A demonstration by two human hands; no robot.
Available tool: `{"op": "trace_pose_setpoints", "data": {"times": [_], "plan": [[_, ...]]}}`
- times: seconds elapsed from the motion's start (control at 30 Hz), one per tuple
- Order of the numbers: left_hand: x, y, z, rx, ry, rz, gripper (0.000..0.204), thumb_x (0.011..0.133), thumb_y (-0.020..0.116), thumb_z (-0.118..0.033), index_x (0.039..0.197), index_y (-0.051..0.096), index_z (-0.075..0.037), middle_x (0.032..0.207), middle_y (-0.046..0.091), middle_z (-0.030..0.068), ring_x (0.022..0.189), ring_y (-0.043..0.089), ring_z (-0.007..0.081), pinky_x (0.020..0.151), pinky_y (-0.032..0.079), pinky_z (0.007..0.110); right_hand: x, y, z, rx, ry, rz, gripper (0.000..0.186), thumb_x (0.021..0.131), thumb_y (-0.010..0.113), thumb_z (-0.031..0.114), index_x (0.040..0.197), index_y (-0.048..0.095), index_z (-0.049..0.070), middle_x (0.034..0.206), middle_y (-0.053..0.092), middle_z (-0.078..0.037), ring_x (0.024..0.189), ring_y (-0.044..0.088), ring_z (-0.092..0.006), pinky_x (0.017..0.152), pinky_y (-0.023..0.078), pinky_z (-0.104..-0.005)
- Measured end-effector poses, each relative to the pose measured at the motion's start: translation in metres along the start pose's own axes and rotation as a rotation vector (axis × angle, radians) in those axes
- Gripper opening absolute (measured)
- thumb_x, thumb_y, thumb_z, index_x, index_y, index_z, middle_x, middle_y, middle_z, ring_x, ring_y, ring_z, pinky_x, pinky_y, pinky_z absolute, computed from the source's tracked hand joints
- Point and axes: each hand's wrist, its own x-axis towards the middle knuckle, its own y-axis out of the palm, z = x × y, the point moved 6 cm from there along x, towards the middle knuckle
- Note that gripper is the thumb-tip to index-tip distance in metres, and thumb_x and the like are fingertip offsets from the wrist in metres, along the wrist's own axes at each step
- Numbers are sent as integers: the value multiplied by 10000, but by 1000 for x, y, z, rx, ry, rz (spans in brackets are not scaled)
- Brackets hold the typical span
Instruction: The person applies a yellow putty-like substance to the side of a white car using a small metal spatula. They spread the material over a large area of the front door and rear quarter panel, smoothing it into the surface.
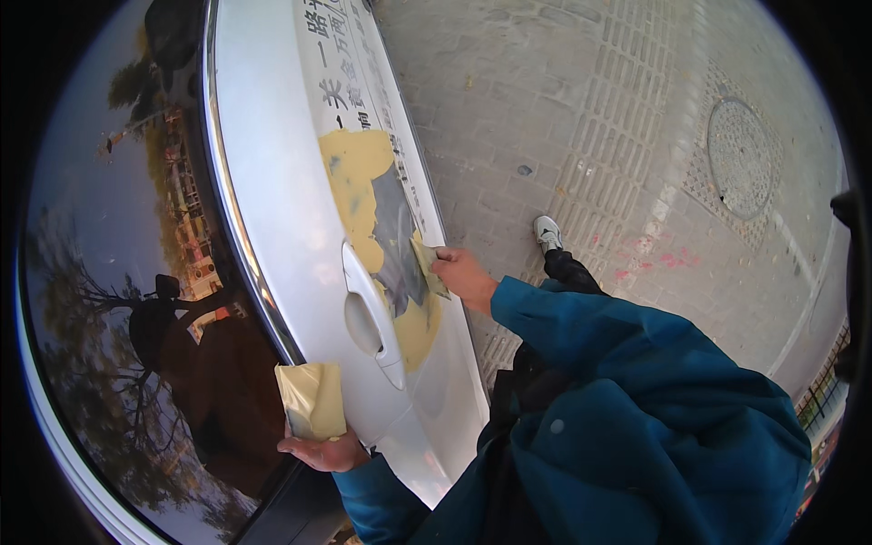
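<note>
My right hand (pixel 465 278) is closed around a flat, putty-smeared spreader (pixel 430 270). Its blade lies against the white car door (pixel 263 154), at the edge of a bare grey patch (pixel 392 218). Pale yellow putty (pixel 350 177) surrounds much of that patch and runs down beside the door handle (pixel 371 318). Low on the left, my left hand (pixel 324 452) grips a square board (pixel 311 398) coated with the same yellow putty. The board is held near the window's chrome trim, and the fingers beneath it are partly hidden.
Dark window glass (pixel 136 318) with reflections fills the left side. Black lettering (pixel 336 91) marks the door beyond the putty. To the right lies grey brick paving (pixel 509 136) with a round manhole cover (pixel 738 156). One of my shoes (pixel 548 233) stands on the paving.
</note>
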Motion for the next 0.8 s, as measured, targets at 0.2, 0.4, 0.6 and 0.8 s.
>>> {"op": "trace_pose_setpoints", "data": {"times": [0.2,0.4,0.6,0.8], "plan": [[1,-4,4,19,21,-12,781,1129,307,-674,1470,521,-4,1454,591,163,1307,612,262,1126,514,449,41,-40,10,-242,-20,-217,242,972,574,140,1088,739,5,877,713,-198,723,636,-342,738,528,-454],[2,-10,-1,392,194,57,782,1123,306,-685,1505,510,-34,1480,576,162,1333,605,279,1111,528,468,52,-6,48,-359,-83,-249,267,936,595,126,1109,736,-20,942,734,-269,868,715,-434,790,554,-473],[-3,-4,2,47,-42,0,821,1085,339,-747,1513,514,-69,1500,572,141,1349,598,294,1123,517,482,22,17,72,-509,-151,-143,303,931,621,115,1171,735,-30,980,752,-254,907,734,-388,823,557,-450],[-1,2,-2,-24,-94,47,846,1052,381,-786,1510,524,-89,1502,582,117,1358,599,296,1131,510,490,23,-17,52,-53,5,62,301,993,581,87,1217,757,-12,993,742,-58,866,653,-139,761,526,-350]]}}
